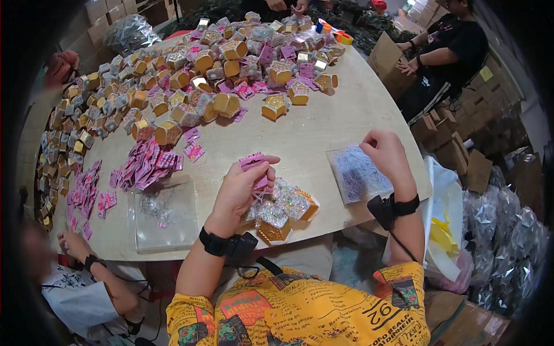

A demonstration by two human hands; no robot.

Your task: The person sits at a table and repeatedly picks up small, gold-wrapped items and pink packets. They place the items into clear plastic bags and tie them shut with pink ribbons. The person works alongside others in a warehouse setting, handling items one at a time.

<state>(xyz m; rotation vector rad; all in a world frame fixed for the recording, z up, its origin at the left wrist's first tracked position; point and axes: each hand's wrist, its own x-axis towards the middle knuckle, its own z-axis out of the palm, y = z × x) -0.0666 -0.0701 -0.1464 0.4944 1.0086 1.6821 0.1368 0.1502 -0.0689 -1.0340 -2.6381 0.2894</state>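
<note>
My left hand (245,184) is closed around a small bundle of pink printed tags (252,162), and thin pale strands hang below its fingers. Just under it, at the table's near edge, lie a few gold ornaments (274,230) topped with iridescent glitter; the hand partly covers them. My right hand (385,151) is curled over the far right corner of a shallow clear tray (349,199) filled with thin white plastic strands (358,173). Its fingertips are pressed together, and whatever they may hold is hidden.
A large heap of gold, glittery ornaments (231,63) covers the table's far and left side. Pink tags (147,164) lie piled left of me beside another clear tray (164,225). A co-worker's hand (75,245) is at the left edge; another person (450,57) handles cardboard at right.
</note>
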